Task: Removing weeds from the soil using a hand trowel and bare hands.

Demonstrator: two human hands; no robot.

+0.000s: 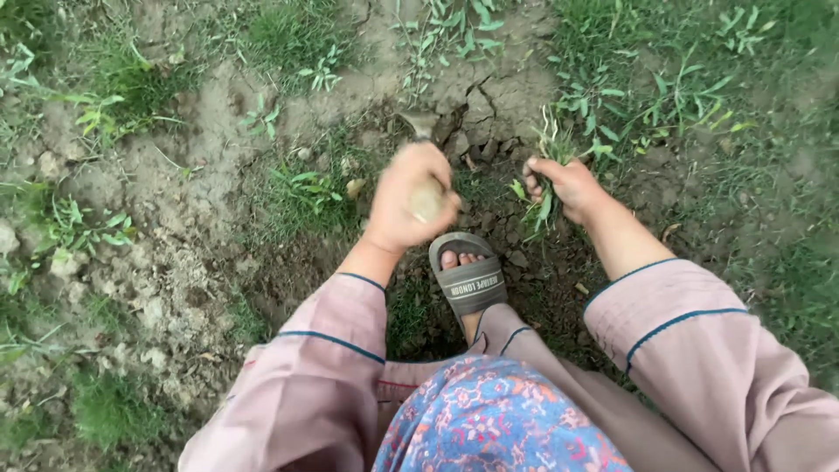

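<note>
Near the frame's centre we clenched our left hand (411, 197) around a trowel (426, 166), blade biting cracked soil (489, 105) above, while our right hand (568, 185) gripped a weed tuft (546, 166) to keep it taut.

grey slide sandal (469, 281) on a foot, toes showing, planted on dark loose soil (533, 288). cracked dry earth (489, 96) just beyond it. pale clods (157, 288) on the left. patchy grass (769, 131) on the right, green weeds (306, 188) scattered around. blue floral cloth (498, 419) at the bottom edge.
</note>
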